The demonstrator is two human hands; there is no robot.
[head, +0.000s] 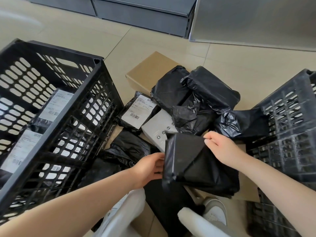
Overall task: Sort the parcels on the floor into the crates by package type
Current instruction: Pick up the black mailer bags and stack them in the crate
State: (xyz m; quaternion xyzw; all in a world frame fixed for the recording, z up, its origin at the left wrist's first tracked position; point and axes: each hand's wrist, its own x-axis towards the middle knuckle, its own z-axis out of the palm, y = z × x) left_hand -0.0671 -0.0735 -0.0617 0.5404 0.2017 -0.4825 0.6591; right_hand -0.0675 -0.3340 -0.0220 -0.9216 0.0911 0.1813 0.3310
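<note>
I hold a black plastic-wrapped parcel (196, 163) in front of me, above the pile. My left hand (150, 168) grips its left edge, fingers going under it. My right hand (220, 147) grips its top right corner with curled fingers. On the floor beyond lie several black bag parcels (201, 98), one labelled black parcel (138, 112), a grey box (159, 130) and a brown cardboard box (150, 72). A black crate (56, 117) on my left holds labelled black parcels (54, 106). A second black crate (290, 127) stands on my right.
My white shoes (215, 212) and pale trouser legs are at the bottom of the view. More cardboard (248, 192) lies under the held parcel. Grey metal shelving (145, 14) and a grey panel (256, 19) line the far wall across beige floor tiles.
</note>
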